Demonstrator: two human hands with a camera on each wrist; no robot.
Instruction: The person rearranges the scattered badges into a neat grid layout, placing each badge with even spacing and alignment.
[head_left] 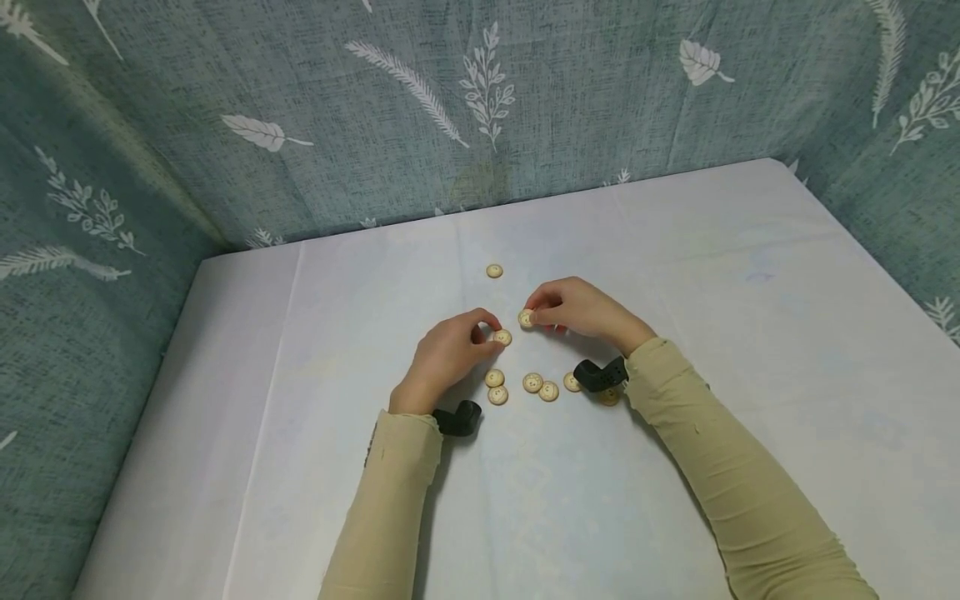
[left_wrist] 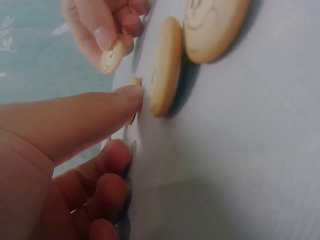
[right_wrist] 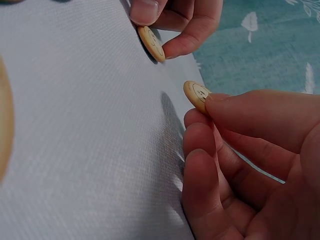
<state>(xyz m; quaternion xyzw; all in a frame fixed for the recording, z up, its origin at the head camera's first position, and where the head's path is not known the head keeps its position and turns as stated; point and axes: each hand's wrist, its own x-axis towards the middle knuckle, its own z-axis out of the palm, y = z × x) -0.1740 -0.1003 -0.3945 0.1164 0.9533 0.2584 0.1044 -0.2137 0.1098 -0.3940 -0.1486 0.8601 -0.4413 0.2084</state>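
I see the left hand [head_left: 447, 354] pinch one disc [head_left: 503, 337], the right hand [head_left: 583, 308] another disc [head_left: 526, 318]; a third disc [head_left: 494, 271] lies nearer the table's [head_left: 570, 517] far edge.

Long tan sleeves [head_left: 720, 467], creased in places, with a small black rounded device [head_left: 460, 418] beside each cuff [head_left: 651, 362].

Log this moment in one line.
left hand: grips disc; right hand: pinches another disc, clear of table; other discs: on table

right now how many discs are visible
9 discs: one in left hand, one in right hand, one beyond, two pairs nearer, two partly behind right wrist's camera; more may hide.
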